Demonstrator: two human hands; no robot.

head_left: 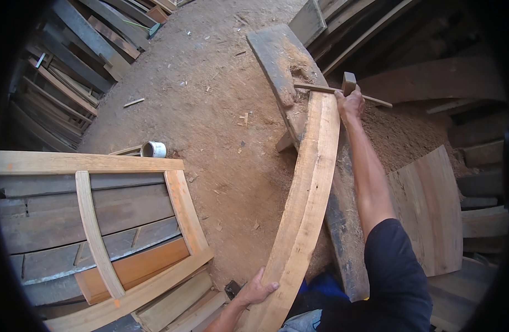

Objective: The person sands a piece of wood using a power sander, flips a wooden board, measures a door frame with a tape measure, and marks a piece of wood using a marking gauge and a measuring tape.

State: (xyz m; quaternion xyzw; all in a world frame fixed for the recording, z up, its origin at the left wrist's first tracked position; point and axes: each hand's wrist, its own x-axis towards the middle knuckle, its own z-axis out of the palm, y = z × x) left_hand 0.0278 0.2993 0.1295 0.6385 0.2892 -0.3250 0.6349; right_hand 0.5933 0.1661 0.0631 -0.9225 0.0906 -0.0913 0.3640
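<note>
A long, pale wooden board with a lengthwise line slants away from me, its far end by the workbench plank. My left hand grips the board's left edge near its close end, thumb over the face. At the far end my right hand is closed round a wooden tool made of a small upright block and a thin bar. That bar runs crosswise along the board's end. Whether the right fingers also touch the board cannot be seen clearly.
A worn bench plank with a notched, sawdust-covered far end lies under the board. Left stands a wooden frame, with a white pot behind it. A wide curved panel leans at right. Timber stacks line the sides of the dusty floor.
</note>
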